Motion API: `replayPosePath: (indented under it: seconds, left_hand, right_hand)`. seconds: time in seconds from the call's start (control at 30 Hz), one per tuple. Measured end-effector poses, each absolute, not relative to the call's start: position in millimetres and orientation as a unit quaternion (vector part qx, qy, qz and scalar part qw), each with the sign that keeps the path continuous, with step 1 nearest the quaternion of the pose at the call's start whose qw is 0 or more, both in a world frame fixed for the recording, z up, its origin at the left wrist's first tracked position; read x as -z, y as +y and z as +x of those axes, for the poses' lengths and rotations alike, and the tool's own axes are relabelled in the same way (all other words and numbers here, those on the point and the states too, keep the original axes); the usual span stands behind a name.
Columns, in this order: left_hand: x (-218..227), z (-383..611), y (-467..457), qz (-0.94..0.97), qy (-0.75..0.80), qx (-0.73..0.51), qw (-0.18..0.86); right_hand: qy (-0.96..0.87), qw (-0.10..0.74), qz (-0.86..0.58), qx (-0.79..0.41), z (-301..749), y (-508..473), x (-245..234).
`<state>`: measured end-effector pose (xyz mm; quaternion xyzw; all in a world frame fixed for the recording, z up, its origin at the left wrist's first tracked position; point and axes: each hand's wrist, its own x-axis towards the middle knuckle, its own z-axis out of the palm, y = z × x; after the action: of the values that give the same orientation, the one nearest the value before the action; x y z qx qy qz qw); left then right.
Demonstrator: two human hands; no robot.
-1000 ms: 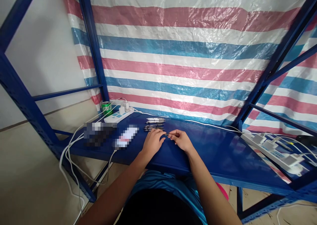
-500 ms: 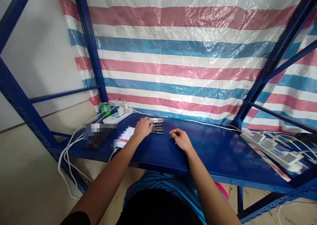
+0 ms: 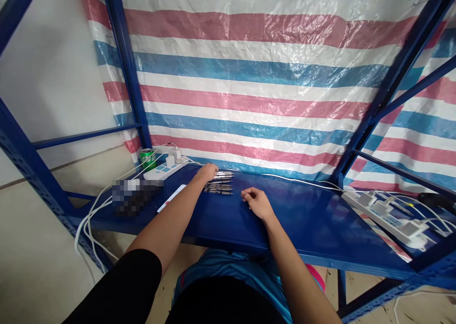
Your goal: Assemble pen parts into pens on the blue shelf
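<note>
Roughly six pens point(image 3: 221, 187), one green can point(image 3: 147, 158), and two white power strips point(image 3: 162, 172).

The blue metal shelf point(image 3: 313, 214) lies bare across its middle, free to pass; a row of slim dark pens point(image 3: 220, 184) sits back left; a white power strip point(image 3: 162, 171) and green drink can point(image 3: 147, 158) crowd the left corner; another plug-laden white power strip point(image 3: 388, 214) bars the right end; a striped plastic tarp point(image 3: 249, 77) closes the back.

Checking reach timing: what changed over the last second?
The left hand moved away from the right hand, forward to the far end of the pens, and rests there. The right hand stayed curled on the shelf, barely shifted. Pens, power strip and can kept their places.
</note>
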<state>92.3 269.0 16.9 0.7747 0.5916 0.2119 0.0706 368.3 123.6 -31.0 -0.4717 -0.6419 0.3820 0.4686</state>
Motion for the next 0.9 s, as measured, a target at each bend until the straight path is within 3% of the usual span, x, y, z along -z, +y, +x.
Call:
replayPosePath:
  seconds: [0.67, 0.9]
  left_hand:
    - [-45.1, 92.7, 259.9, 0.762, 0.599, -0.218, 0.119]
    - [-50.9, 153.5, 197.8, 0.818, 0.466, -0.312, 0.13]
  right_hand:
    - [-0.639, 0.475, -0.467, -0.385, 368.4, 123.2, 31.9]
    - [-0.549, 0.569, -0.459, -0.405, 366.0, 121.5, 23.5]
